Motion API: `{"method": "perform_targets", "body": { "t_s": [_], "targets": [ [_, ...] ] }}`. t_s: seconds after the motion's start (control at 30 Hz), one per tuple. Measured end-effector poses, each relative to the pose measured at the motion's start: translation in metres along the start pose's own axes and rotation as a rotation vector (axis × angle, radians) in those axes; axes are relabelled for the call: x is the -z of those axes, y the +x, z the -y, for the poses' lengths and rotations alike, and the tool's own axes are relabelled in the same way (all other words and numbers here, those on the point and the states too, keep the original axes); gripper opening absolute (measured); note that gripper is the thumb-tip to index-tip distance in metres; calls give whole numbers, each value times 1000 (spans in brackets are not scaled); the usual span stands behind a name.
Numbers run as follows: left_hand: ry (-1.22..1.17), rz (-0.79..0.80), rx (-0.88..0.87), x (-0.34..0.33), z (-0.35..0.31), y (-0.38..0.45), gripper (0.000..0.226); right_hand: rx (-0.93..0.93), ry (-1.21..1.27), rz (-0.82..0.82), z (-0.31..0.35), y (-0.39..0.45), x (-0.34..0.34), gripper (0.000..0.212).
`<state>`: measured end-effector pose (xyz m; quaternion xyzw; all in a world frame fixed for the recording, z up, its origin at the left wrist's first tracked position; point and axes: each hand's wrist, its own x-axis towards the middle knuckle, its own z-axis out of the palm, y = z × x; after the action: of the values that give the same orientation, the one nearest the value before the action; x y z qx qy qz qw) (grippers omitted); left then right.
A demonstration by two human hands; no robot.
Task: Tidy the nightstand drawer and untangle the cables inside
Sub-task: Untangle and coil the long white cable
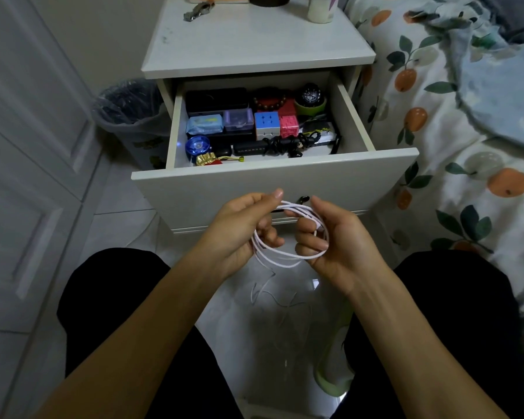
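Observation:
In front of the open white nightstand drawer [273, 176] I hold a coiled white cable [285, 256] between both hands. My left hand [242, 234] grips the coil's left side, fingers curled round the loops. My right hand [336, 246] grips the right side, with the loops passing over its fingers. Inside the drawer lies a bundled black cable [288, 143] near the front right. Thin white earphone wires [282, 300] lie loose on the floor below my hands.
The drawer also holds a black case [215, 99], a puzzle cube [266, 122], a blue yo-yo [198, 146], a bead bracelet [270, 99] and a watch [310, 96]. A lined bin [130, 110] stands left of the nightstand, the bed [451, 116] on the right, a green slipper [333, 376] on the floor.

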<state>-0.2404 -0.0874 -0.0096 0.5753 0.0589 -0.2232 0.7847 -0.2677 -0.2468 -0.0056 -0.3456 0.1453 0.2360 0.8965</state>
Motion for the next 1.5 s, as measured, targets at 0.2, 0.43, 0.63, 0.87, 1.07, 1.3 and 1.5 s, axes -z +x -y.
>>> {"method": "perform_targets", "body": {
  "t_s": [0.2, 0.43, 0.63, 0.87, 1.07, 1.3, 1.5],
  "targets": [
    [-192, 204, 299, 5, -9, -3, 21, -46, 22, -38, 2, -1, -1, 37],
    [-26, 335, 414, 10, -11, -3, 47, 13, -222, 6, 3, 1, 4, 21],
    [-61, 310, 454, 7, -10, -3, 49, 164, -507, -11, 0, 3, 5, 31],
    [-493, 62, 139, 6, -17, 0, 49, 97, -399, -123, -19, 13, 6, 58],
    [-514, -42, -48, 14, -30, -3, 47, 245, -942, -41, -29, 8, 7, 15],
    [-333, -19, 127, 30, -32, -10, 46, 670, -1609, -555, -19, -7, 24, 14],
    [-215, 23, 254, 45, -34, -16, 48, 730, -1598, -929, -3, -20, 25, 19]
  ]
}}
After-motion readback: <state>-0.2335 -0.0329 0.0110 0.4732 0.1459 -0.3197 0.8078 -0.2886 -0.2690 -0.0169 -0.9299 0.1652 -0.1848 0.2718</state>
